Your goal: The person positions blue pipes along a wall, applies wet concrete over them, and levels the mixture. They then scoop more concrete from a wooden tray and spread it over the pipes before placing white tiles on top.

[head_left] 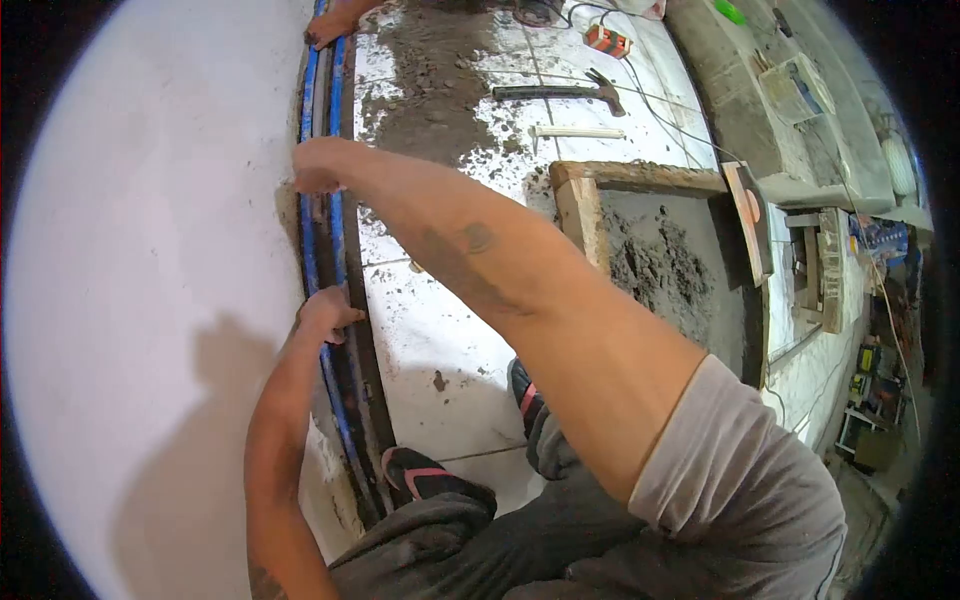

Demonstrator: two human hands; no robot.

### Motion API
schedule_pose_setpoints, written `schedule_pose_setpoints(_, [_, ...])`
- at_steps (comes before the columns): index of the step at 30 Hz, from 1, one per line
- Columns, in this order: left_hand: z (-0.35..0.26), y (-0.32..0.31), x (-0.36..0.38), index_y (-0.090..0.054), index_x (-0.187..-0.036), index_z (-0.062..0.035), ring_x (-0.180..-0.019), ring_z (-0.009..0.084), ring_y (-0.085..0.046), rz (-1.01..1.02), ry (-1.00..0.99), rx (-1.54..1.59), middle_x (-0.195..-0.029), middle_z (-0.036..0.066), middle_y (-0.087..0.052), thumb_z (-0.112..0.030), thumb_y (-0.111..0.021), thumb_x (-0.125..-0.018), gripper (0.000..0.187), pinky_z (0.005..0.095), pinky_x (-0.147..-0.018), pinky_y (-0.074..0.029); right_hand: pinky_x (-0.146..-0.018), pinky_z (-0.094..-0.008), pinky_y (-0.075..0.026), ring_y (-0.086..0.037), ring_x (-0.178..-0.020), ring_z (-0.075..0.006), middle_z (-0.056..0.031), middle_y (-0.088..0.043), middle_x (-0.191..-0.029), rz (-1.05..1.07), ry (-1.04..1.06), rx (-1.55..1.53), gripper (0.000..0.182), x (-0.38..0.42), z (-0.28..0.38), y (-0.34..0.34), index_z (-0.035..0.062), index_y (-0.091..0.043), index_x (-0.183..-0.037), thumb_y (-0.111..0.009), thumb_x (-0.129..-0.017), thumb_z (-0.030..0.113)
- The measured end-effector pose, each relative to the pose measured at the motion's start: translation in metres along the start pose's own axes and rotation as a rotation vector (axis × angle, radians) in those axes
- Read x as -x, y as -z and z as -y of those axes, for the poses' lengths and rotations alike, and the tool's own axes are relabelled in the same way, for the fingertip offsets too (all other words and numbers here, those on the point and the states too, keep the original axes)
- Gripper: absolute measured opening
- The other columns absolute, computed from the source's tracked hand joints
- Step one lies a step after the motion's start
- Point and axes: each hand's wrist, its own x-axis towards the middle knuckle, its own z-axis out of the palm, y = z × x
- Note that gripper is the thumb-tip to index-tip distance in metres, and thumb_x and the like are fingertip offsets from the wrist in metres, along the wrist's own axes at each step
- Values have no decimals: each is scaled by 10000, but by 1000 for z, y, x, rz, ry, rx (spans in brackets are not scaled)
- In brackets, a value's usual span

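Two long blue pipes [337,236] run side by side in a narrow channel [366,400] along the foot of the white wall [160,200]. My left hand [328,312] is closed over the pipes at the nearer spot, its thumb side toward the tiles. Farther along, my right hand [320,167] reaches across and bends down over the same pipes, fingers curled and partly hidden. Another person's hand [330,24] rests at the pipes' far end.
Loose mortar [425,85] lies on the white tiles [430,350], near a hammer [570,93]. A wood-framed mixing box [640,178] holds wet mortar, with a float [747,220] on its edge. An orange-black box [607,41] and cables lie farther back.
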Motion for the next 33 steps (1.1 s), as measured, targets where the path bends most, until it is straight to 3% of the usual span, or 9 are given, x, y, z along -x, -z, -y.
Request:
schedule_pose_setpoints(3, [-1,0,5,-645,-988,-49,-609,206,-705,-45,-72,-29,-794,110,-720,-363,-678,-852,345,331,-646,-571,-521,-380,-532,-658,-563,-255,-147,-663,-650,-174,45,44,265,-3,-2,-16,-18,-682,-679,-577,-781,204])
schedule_pose_setpoints(6, [6,-5,-15,-658,-842,-15,-586,204,-698,-59,-57,-99,-700,118,-702,-373,-687,-843,360,325,-624,-564,-514,-387,-527,-656,-559,-256,-147,-661,-645,-190,60,84,267,-13,-4,-19,-22,-682,-677,-589,-765,212])
schedule_pose_setpoints(9, [3,-5,-10,-652,-732,0,-561,206,-691,-52,-55,-88,-649,122,-689,-385,-695,-835,401,321,-608,-561,-702,-427,-544,-684,-853,-322,-156,-710,-937,-50,-127,-10,265,-17,-1,-13,44,-739,-923,-665,-712,184])
schedule_pose_setpoints(12, [8,-7,-19,-661,-750,-3,-543,207,-685,-45,-63,-82,-651,124,-691,-383,-698,-834,391,320,-598,-561,-719,-428,-543,-684,-877,-315,-158,-708,-965,-121,1,101,280,-20,-4,-16,49,-740,-941,-669,-710,191])
schedule_pose_setpoints(15, [10,-7,-20,-663,-749,8,-544,211,-686,-71,-88,-82,-646,126,-688,-371,-696,-838,390,328,-587,-564,-738,-426,-541,-683,-901,-317,-162,-705,-983,-76,-85,47,289,-23,0,-14,56,-739,-957,-677,-710,194])
schedule_pose_setpoints(21, [2,-4,-9,-664,-893,20,-552,223,-691,-47,-23,-24,-680,130,-701,-370,-696,-840,395,341,-565,-567,-778,-411,-542,-674,-958,-319,-142,-706,-1020,-71,-97,20,335,-27,-1,-14,79,-739,-996,-722,-706,245])
schedule_pose_setpoints(24, [4,-5,-10,-659,-945,19,-542,223,-687,-44,-40,16,-694,133,-704,-364,-697,-838,399,338,-564,-567,-628,-407,-552,-698,-700,-278,-151,-711,-782,-140,-22,46,244,-13,3,-9,-21,-725,-790,-613,-749,192])
schedule_pose_setpoints(30, [-1,-4,-7,-656,-922,42,-527,221,-680,-34,-7,-12,-673,133,-699,-368,-704,-831,422,333,-554,-561,-668,-408,-550,-705,-778,-281,-142,-719,-816,-210,46,113,238,-36,-4,-18,15,-741,-839,-636,-751,210])
schedule_pose_setpoints(33, [2,-3,-2,-652,-904,59,-518,219,-677,-59,-82,3,-668,145,-695,-380,-707,-833,448,335,-558,-563,-675,-410,-545,-702,-782,-285,-137,-720,-827,-172,-46,13,235,-30,-2,-15,31,-745,-862,-646,-743,208])
